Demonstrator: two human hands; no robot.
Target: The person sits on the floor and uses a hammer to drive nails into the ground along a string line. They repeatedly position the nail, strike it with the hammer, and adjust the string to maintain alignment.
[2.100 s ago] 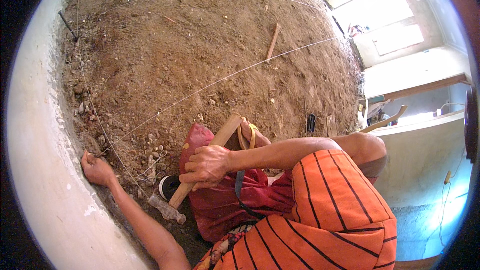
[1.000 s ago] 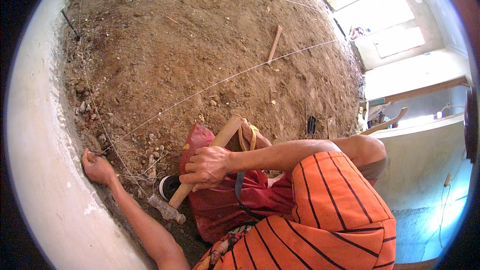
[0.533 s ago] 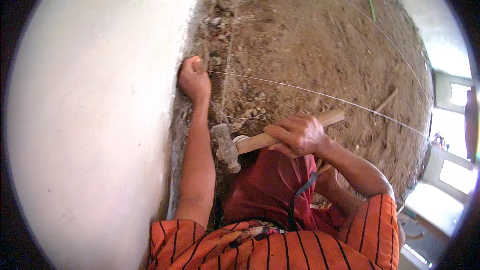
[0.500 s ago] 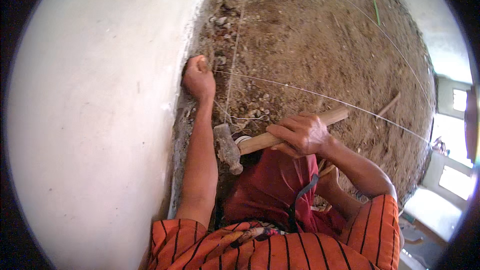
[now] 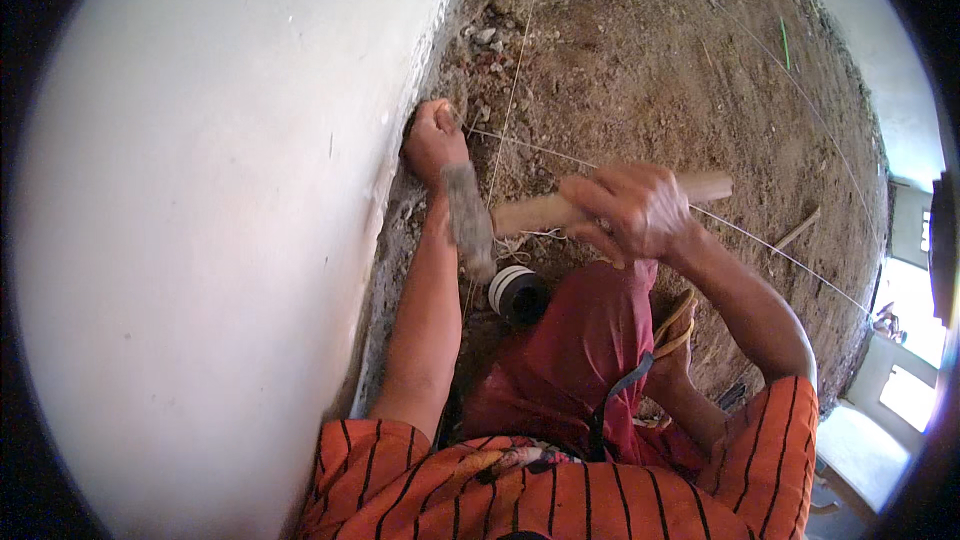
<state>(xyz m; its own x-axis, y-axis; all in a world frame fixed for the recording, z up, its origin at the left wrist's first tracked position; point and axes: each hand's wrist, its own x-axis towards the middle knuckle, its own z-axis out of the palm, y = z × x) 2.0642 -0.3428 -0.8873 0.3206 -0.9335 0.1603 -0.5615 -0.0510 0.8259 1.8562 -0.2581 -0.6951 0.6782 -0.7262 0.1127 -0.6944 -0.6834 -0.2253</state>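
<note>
Left hand (image 5: 437, 145): 11 o'clock, fist, contents unclear
Right hand (image 5: 632, 205): clenching your wooden-handled grey metal hammer (image 5: 468, 215)
Hammering: likely; next, aim

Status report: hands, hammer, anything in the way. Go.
Right hand gripping hammer by wooden handle. Left hand closed beside wall, contents unclear. Hammer head overlaps left forearm in view; taut string runs behind right hand.
</note>
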